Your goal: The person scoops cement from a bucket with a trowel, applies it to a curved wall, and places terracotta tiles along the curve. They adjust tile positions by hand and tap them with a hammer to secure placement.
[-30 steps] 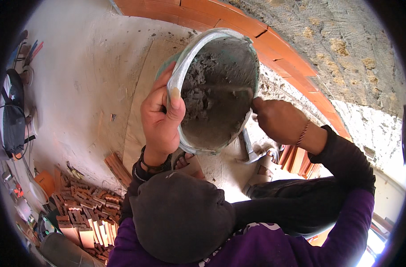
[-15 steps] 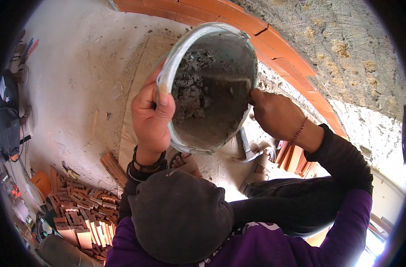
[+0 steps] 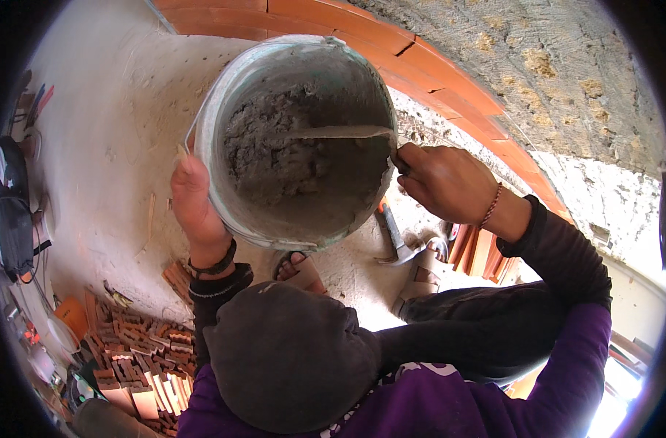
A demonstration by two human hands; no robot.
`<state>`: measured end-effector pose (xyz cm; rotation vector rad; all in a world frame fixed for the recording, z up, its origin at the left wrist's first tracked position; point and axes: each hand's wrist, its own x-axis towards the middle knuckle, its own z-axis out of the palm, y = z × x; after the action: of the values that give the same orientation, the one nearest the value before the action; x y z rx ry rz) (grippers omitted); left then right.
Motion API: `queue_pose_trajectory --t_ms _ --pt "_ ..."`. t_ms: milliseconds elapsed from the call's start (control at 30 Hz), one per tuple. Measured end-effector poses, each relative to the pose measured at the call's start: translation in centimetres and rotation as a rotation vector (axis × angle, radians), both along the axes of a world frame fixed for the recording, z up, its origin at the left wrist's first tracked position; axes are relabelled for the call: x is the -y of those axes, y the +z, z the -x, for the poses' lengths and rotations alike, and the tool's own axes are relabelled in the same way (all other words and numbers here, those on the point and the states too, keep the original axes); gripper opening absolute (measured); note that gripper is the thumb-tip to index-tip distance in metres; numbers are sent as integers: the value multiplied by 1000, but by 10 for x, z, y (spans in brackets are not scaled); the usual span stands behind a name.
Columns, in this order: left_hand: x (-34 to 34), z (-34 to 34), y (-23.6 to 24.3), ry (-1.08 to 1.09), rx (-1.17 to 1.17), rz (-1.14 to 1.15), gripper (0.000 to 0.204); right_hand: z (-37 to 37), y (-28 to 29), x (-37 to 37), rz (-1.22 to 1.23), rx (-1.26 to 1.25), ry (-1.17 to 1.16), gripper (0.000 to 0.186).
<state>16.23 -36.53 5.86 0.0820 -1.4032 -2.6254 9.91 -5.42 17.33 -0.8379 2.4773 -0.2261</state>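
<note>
A round plastic bucket [image 3: 233, 73], pale and crusted, is tilted toward me, with lumpy grey mortar [image 3: 271, 150] inside. My left hand [image 3: 198, 197] is closed on the left side of its rim, its fingers mostly hidden behind the bucket. My right hand [image 3: 446, 182] is closed at the right rim around the dark handle of a flat trowel [image 3: 340, 131], whose caked blade reaches horizontally into the bucket above the mortar. Below the bucket a hammer [image 3: 396, 241] lies on the floor between my sandalled feet [image 3: 300, 274].
A curved course of orange bricks [image 3: 450, 66] borders rough plastered surface [image 3: 552, 102] at upper right. Brick pieces [image 3: 136, 350] are piled at lower left, more [image 3: 479, 252] stand right of my foot. A black bag [image 3: 16, 233] and cables lie at far left.
The bucket and my left hand have moved left, and the bucket's opening now faces me more fully. The trowel blade shows more clearly across the inside.
</note>
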Motion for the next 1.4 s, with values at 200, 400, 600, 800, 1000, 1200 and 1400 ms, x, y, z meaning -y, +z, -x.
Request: queue_pose_trajectory --t_ms 200,400,600,800,1000,1200,1400 --pt "-7 1 -4 -57 -64 144 62 4 -14 12 -11 -39 -49 23" --pt "-25 -3 2 13 -40 150 56 -7 -22 16 -157 24 11 19" --pt "-16 -5 7 12 -90 233 53 0 4 17 -192 90 -42 24" --pt "-25 -4 11 21 -20 150 46 4 4 18 -80 -21 -18 22" --pt "-28 -4 10 -76 -107 251 50 -25 -23 19 -124 -56 84 21" --pt "-19 -1 14 -86 -64 93 53 -1 -5 22 -102 -11 -20 22" --pt "-28 1 14 -91 -79 245 55 -35 -26 17 -208 220 -13 24"
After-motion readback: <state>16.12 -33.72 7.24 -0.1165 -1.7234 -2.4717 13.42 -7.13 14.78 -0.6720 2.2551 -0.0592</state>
